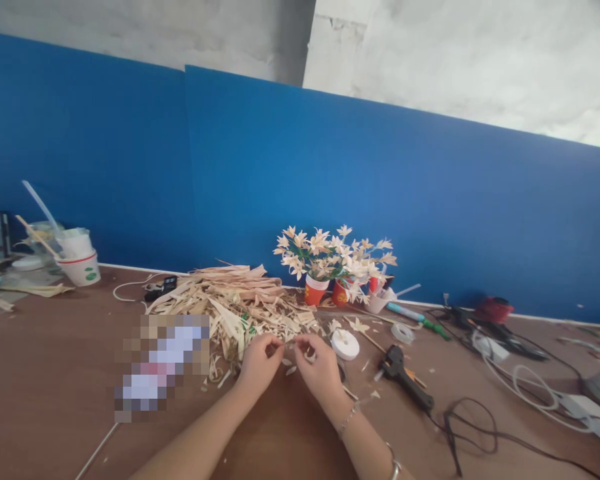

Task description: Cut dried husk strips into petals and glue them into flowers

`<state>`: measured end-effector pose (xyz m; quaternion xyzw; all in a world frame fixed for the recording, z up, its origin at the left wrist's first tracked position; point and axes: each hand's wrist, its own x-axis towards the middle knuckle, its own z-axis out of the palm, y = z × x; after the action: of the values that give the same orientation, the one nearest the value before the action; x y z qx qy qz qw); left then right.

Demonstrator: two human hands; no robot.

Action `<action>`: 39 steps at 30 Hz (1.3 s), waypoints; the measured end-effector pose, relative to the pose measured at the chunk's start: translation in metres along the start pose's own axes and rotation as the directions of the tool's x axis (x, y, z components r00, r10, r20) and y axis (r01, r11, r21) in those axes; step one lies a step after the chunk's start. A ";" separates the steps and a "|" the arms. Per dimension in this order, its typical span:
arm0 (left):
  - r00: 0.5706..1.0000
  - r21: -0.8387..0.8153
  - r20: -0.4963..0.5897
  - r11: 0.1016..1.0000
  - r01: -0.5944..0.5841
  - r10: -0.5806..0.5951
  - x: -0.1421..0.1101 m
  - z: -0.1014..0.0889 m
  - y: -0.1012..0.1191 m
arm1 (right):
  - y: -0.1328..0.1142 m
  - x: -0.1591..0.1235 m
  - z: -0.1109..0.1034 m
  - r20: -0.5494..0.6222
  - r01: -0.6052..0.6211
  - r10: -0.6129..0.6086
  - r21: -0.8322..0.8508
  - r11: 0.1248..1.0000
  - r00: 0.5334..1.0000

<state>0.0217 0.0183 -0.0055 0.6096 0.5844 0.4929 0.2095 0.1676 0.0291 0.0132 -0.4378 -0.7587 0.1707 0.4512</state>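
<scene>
My left hand (261, 361) and my right hand (319, 365) meet fingertip to fingertip over the near edge of a heap of dried husk strips (235, 293). Thumb and forefinger are pinched together on each hand. Whatever lies between them is too small to make out. Small pale petal-like pieces lie on the table just below the fingers. A white roll of tape (345, 345) sits right beside my right hand. Behind the heap, pale husk flowers (320, 247) stand in a red and white paper cup (315, 291), with more in a second cup (341, 293).
A black glue gun (405, 377) lies right of my hands, its cord curling across the brown table (40, 380). A blurred-out object (163, 367) with a white cable is on the left. White cups (80, 267) stand far left; cables and a power strip (593, 413) lie right. A blue panel (280, 167) rises behind.
</scene>
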 end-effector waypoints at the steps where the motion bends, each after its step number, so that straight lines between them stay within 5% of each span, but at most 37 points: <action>1: 1.000 0.015 0.004 1.000 -0.010 0.010 0.000 0.000 0.000 | 0.001 0.000 0.000 0.010 0.021 -0.021 -0.004 1.000 1.000; 9: 0.999 0.064 0.027 0.997 -0.048 0.046 -0.002 0.001 0.002 | 0.004 0.001 0.002 -0.043 0.123 -0.124 -0.022 0.992 0.991; 39: 0.997 0.073 0.045 0.995 -0.070 0.067 -0.004 0.002 0.005 | 0.001 0.001 0.005 -0.054 0.097 -0.100 -0.053 0.994 0.994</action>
<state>0.0265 0.0143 -0.0039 0.6468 0.5767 0.4647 0.1818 0.1640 0.0313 0.0103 -0.4158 -0.7702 0.1167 0.4693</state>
